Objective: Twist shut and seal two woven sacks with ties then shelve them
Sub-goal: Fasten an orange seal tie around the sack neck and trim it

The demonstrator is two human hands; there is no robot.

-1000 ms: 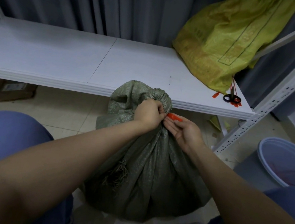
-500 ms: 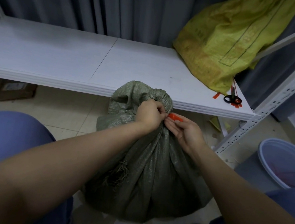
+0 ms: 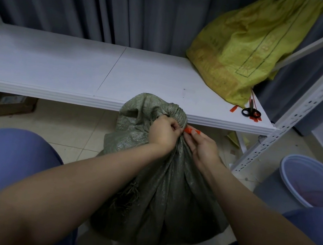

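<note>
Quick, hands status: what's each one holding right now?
Left hand: grips the twisted neck of the green sack.
Right hand: pinches the orange tie.

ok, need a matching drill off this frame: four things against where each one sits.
Things:
1. green sack
2. yellow sack
3. scissors
4. bucket

Places:
a. front right corner of the shelf
b. floor, left hand gripping its neck, right hand pinching an orange tie there
c. floor, right of the shelf post
d. back right of the shelf

Pairs: 1-b, 2-d, 3-a, 4-c
</note>
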